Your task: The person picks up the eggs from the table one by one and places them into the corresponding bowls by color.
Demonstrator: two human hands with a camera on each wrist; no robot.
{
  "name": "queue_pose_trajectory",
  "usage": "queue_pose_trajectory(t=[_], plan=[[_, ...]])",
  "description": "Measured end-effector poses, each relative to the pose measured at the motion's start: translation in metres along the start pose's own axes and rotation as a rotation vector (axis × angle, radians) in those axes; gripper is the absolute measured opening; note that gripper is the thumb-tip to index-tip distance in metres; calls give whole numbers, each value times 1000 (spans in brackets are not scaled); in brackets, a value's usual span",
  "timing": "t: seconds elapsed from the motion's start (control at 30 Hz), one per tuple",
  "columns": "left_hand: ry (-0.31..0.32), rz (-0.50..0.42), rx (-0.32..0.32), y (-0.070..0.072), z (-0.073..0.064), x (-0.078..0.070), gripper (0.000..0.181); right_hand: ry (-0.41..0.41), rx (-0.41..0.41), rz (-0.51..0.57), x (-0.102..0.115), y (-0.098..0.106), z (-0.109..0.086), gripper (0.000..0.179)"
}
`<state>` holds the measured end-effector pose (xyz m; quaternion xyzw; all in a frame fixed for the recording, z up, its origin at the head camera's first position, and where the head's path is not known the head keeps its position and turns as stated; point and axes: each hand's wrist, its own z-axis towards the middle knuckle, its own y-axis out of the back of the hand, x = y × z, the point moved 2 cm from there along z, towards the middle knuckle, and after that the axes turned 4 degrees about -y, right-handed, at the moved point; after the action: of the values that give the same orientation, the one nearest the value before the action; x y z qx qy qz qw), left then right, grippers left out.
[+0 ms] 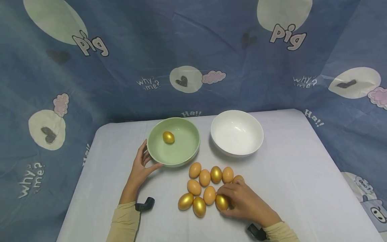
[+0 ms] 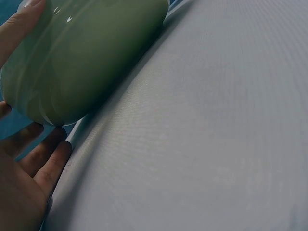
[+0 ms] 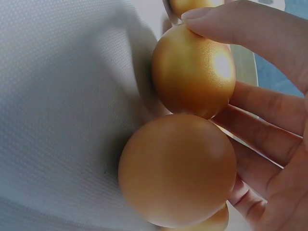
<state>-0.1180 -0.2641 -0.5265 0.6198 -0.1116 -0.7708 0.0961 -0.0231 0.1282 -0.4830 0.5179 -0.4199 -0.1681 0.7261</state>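
**Gold egg being pinched from the cluster**

A gold egg (image 1: pixel 221 202) is being pinched by the curled fingers of the right hand (image 1: pixel 245 203), at the cluster's (image 1: pixel 208 188) near side, toward the table's (image 1: pixel 302 188) near edge. The green bowl (image 1: pixel 173 142), toward the far edge, is being steadied by the left hand (image 1: pixel 141 168), fingers spread against its wall; one egg (image 1: pixel 168 137) is lying inside. The neighbouring eggs are touching, so they could be nudged and sent rolling. The smooth shell could also slip from the pinch.

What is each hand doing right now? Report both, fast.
Left hand: open, touching the green bowl.
Right hand: pinching a shiny gold egg.
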Motion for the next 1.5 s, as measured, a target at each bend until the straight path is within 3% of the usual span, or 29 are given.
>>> queue_pose_trajectory(t=[0.5, 0.83, 1.5], plan=[[7, 59, -10, -1, -1, 0, 116, -8, 23, 30, 1, 4, 3, 41], [-11, 48, -9, -1, -1, 0, 116, 36, -29, 36, -1, 7, 6, 40], [18, 51, 1, 0, -1, -2, 115, 44, -13, 43, 0, 24, 20, 48]])
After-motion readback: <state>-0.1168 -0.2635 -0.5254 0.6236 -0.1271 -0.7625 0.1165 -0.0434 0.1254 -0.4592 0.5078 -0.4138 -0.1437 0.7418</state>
